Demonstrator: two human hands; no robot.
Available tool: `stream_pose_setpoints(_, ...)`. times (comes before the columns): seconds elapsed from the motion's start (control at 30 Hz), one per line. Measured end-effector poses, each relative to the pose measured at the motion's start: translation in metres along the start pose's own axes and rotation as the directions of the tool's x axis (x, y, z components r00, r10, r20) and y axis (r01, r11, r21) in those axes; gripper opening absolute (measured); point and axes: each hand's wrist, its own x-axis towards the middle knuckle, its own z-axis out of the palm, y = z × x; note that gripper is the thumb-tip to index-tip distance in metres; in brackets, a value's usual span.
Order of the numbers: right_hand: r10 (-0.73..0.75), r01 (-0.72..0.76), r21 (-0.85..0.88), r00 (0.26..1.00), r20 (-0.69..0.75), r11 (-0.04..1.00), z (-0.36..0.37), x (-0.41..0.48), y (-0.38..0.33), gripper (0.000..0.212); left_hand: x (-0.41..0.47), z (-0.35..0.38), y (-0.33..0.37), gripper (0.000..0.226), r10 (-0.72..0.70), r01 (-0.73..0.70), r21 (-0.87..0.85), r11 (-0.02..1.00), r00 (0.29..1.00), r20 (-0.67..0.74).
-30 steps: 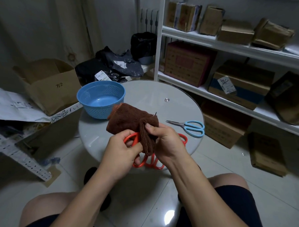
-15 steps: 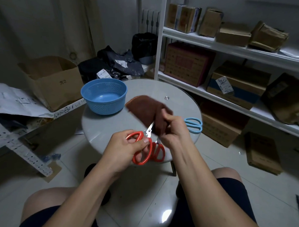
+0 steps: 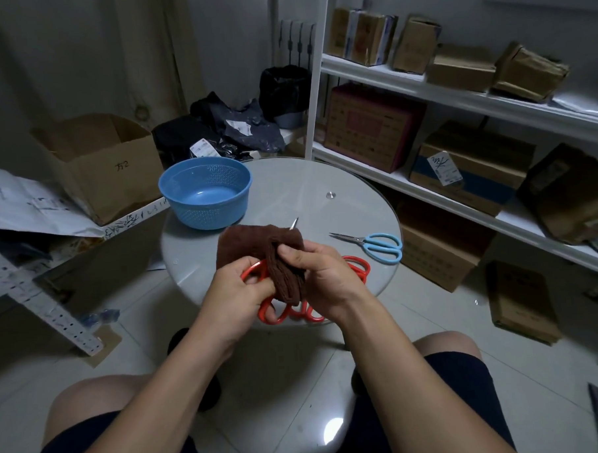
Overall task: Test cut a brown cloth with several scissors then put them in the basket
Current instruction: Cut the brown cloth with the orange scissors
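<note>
- Left hand point(image 3: 237, 294) closed around the handles of red scissors point(image 3: 272, 311), fingers through the loops, held over the near edge of the round glass table point(image 3: 341, 204).
- Right hand point(image 3: 322, 276) pinching a fold of the brown cloth point(image 3: 257, 245) between thumb and fingers, close beside the left hand.
- Cloth draped over the scissors, hiding most of the blades; only a metal tip poking out past its far edge.
- More red handle loops point(image 3: 359, 270) visible just behind the right hand, at the table's near edge; cannot tell how many pairs.
- Blue-handled scissors point(image 3: 377, 245) lying flat on the table to the right, blades closed, apart from both hands.
- Blue basket point(image 3: 205, 192) standing on the far left part of the table, well apart from the cloth.
</note>
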Motion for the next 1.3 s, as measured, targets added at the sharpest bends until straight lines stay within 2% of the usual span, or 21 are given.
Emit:
stream_pose_setpoints(0.1,-0.014,0.01,-0.034,0.993,-0.116,0.999,0.0,0.004,-0.003,0.029,-0.002,-0.002,0.004,0.01,-0.015,0.014,0.06,0.998,1.0,0.025)
stream_pose_setpoints(0.23,0.096,-0.065,0.141,0.971,-0.221,0.988,0.001,0.012,-0.007,0.063,-0.001,-0.001,0.015,0.01,-0.042,0.041,0.026,0.999,0.997,0.071)
stream_pose_setpoints(0.27,0.116,-0.059,0.222,0.96,-0.256,0.973,0.0,0.014,-0.01,0.063,0.0,-0.001,0.017,0.011,-0.048,0.046,0.03,0.999,0.995,0.083)
stream_pose_setpoints(0.3,0.136,-0.041,0.306,0.945,-0.297,0.951,-0.003,0.016,-0.014,0.053,-0.001,-0.003,0.017,0.011,-0.057,0.053,0.037,0.998,0.993,0.1)
stream_pose_setpoints(0.37,0.152,0.018,0.43,0.921,-0.358,0.903,-0.013,0.019,-0.029,0.018,-0.004,-0.007,0.014,0.01,-0.07,0.07,0.008,0.998,0.986,0.151)
stream_pose_setpoints(0.43,0.124,0.079,0.46,0.911,-0.394,0.884,-0.025,0.019,-0.041,0.007,-0.008,-0.011,0.009,0.009,-0.067,0.075,-0.052,0.996,0.986,0.152)
stream_pose_setpoints(0.5,0.093,0.072,0.432,0.932,-0.349,0.899,-0.027,0.015,-0.042,0.016,-0.004,-0.012,0.004,0.012,-0.069,0.078,-0.099,0.992,0.994,0.09)
stream_pose_setpoints(0.57,0.061,0.042,0.437,0.974,-0.218,0.898,-0.021,0.01,-0.032,0.041,0.001,-0.01,0.001,0.015,-0.103,0.11,-0.16,0.981,0.993,0.054)
stream_pose_setpoints(0.7,0.041,-0.02,0.435,0.998,-0.04,0.9,-0.021,0.003,-0.008,0.069,0.007,-0.006,0.001,0.009,-0.119,0.134,-0.238,0.962,0.99,0.077)
stream_pose_setpoints(0.8,0.023,-0.022,0.384,1.0,0.004,0.923,-0.022,-0.001,0.001,0.085,0.006,-0.01,-0.003,0.015,-0.102,0.119,-0.207,0.971,0.991,0.09)
stream_pose_setpoints(0.93,0.011,-0.015,0.373,1.0,0.014,0.928,-0.029,-0.003,0.007,0.083,0.005,-0.016,-0.01,0.018,-0.08,0.083,-0.028,0.996,0.993,0.081)
stream_pose_setpoints(1.1,0.011,-0.017,0.365,1.0,0.018,0.931,-0.038,-0.005,0.005,0.068,0.002,-0.017,-0.002,0.016,-0.044,0.04,0.033,0.999,0.99,0.135)
stream_pose_setpoints(1.2,-0.016,0.01,0.246,1.0,0.02,0.969,-0.037,-0.007,-0.002,0.079,-0.002,-0.015,0.002,0.027,-0.042,0.018,0.158,0.987,0.988,0.151)
stream_pose_setpoints(1.3,-0.026,0.018,0.088,0.996,0.09,0.996,-0.037,-0.009,-0.01,0.08,0.0,-0.016,0.002,0.029,-0.054,0.029,0.193,0.981,0.99,0.128)
